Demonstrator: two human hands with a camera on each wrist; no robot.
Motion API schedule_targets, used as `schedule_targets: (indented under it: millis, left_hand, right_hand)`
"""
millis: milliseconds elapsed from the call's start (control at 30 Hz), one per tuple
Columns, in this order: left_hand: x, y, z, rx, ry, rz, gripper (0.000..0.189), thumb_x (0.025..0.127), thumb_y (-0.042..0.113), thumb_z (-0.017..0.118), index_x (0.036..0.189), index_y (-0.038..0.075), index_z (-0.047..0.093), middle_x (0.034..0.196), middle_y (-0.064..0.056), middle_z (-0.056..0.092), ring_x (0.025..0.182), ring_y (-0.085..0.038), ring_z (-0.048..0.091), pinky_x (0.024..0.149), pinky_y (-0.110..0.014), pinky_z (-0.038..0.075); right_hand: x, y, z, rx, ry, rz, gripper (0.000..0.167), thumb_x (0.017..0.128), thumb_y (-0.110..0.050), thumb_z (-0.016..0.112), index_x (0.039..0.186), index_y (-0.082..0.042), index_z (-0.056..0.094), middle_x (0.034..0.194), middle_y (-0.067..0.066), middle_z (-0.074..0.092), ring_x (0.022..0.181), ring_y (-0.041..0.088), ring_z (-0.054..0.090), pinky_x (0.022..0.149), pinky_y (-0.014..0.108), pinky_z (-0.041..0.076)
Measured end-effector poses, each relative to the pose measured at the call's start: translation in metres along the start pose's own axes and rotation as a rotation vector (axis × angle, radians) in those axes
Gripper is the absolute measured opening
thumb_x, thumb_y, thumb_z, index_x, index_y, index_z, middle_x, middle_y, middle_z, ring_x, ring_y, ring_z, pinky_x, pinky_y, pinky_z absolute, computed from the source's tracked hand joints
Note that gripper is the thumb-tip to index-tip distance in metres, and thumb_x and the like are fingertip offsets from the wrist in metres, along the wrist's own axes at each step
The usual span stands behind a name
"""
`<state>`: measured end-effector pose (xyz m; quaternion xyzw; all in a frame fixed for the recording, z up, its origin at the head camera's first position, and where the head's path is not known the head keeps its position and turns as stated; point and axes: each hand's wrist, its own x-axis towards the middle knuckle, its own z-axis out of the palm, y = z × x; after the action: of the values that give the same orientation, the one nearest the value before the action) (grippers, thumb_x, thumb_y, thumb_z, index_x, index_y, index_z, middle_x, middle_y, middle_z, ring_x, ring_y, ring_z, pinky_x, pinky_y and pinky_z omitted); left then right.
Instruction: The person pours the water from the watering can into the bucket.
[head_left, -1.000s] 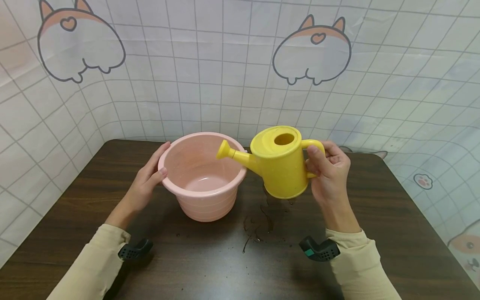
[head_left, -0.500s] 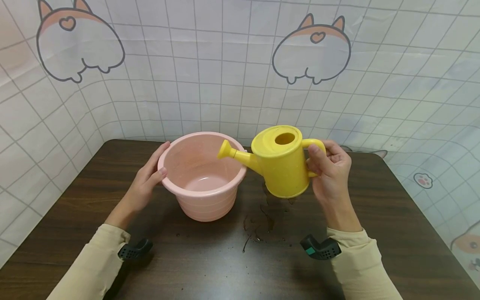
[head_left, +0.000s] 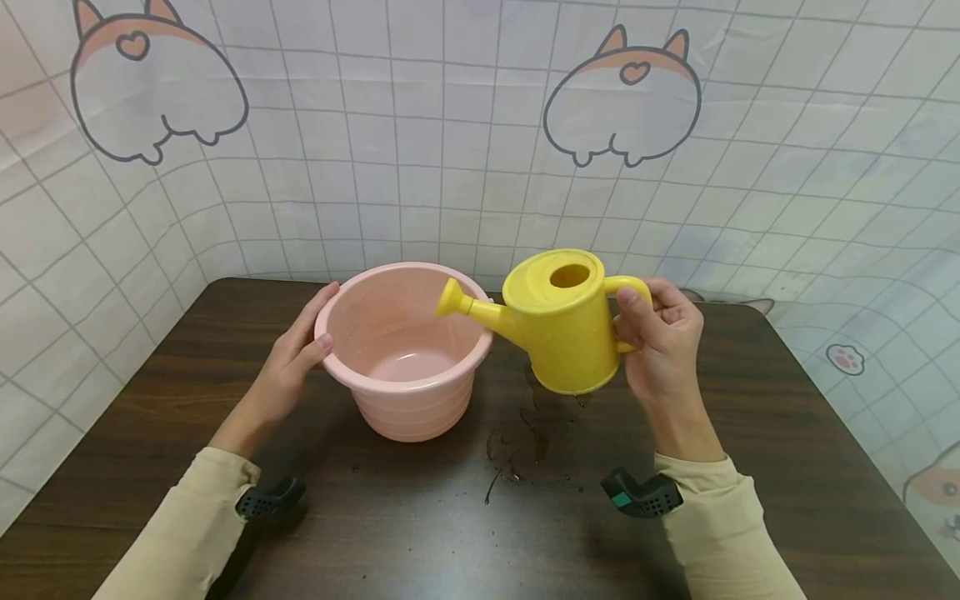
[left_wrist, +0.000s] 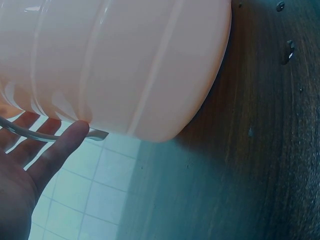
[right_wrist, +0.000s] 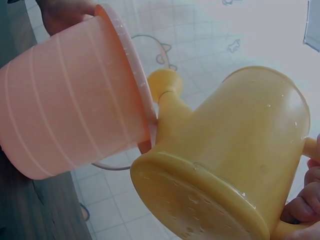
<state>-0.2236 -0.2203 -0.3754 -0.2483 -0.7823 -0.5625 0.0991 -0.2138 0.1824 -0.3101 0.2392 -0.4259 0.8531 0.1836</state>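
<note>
A pink plastic bucket (head_left: 412, 408) stands on the dark table at the centre left. My left hand (head_left: 288, 354) grips its left rim, thumb over the edge and fingers along the outer wall; the left wrist view shows those fingers (left_wrist: 70, 142) near the bucket's thin handle. By its handle, my right hand (head_left: 663, 350) holds a yellow watering can (head_left: 570, 342) above the table, right of the bucket. The can's spout (head_left: 468, 308) reaches across the right rim, its head over the bucket's opening. No water stream is visible. Drops cling to the can's underside (right_wrist: 200, 200) in the right wrist view.
Small puddles and streaks of water (head_left: 517, 467) lie on the wooden table (head_left: 420, 533) between and in front of the bucket and can. A white grid-patterned curtain (head_left: 465, 150) with cartoon prints hangs behind the table and at both sides.
My right hand and the watering can have shifted very slightly right and up. The bucket and my left hand look nearly unchanged.
</note>
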Motion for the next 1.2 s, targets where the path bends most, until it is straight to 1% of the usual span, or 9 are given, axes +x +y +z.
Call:
schedule_targets:
  millis: [33,233,467,667,1200]
  left_hand:
    - [-0.0001,0.0002,0.0001,-0.002,0.0,0.001,0.058,0.099,0.014,0.038,0.155,0.019,0.023,0.155,-0.011,0.033,0.119,-0.011,0.051,0.08,-0.016,0.051]
    - [0.0005,0.0008,0.0003,-0.02,0.003,0.004,0.058,0.099,0.013,0.038,0.155,0.017,0.024,0.155,-0.011,0.032,0.119,-0.011,0.051,0.079,-0.017,0.051]
    - [0.0014,-0.0002,0.0003,-0.016,0.004,0.006,0.058,0.099,0.012,0.038,0.155,0.021,0.024,0.155,-0.01,0.031,0.121,-0.012,0.049,0.08,-0.016,0.05]
    - [0.0007,-0.0002,0.0008,-0.007,0.007,0.01,0.058,0.098,0.013,0.037,0.155,0.02,0.024,0.154,-0.011,0.033,0.118,-0.011,0.051,0.078,-0.016,0.051]
    - [0.0004,-0.0017,0.0013,-0.01,0.015,0.023,0.058,0.098,0.012,0.038,0.154,0.019,0.025,0.154,-0.012,0.034,0.117,-0.011,0.051,0.079,-0.016,0.05]
  right_hand:
    - [0.0001,0.0001,-0.0002,0.012,-0.002,0.001,0.009,0.088,0.009,0.06,0.085,0.004,0.067,0.057,0.001,0.05,0.046,0.014,0.022,0.05,0.024,0.018]
    - [0.0003,-0.0004,0.0,0.003,0.005,0.003,0.007,0.087,0.009,0.061,0.084,0.004,0.067,0.056,0.001,0.05,0.046,0.014,0.022,0.049,0.024,0.018]
    - [0.0009,-0.0012,0.0002,0.002,0.016,0.005,0.008,0.087,0.009,0.061,0.084,0.004,0.067,0.056,0.001,0.049,0.046,0.014,0.022,0.049,0.025,0.018]
    - [0.0002,-0.0013,-0.0005,-0.002,0.011,0.005,0.008,0.087,0.009,0.061,0.084,0.004,0.066,0.056,0.001,0.048,0.046,0.015,0.022,0.049,0.026,0.018]
    - [0.0001,-0.001,-0.0011,-0.023,0.0,-0.01,0.006,0.086,0.008,0.062,0.085,0.005,0.067,0.054,0.001,0.045,0.046,0.014,0.026,0.05,0.026,0.019]
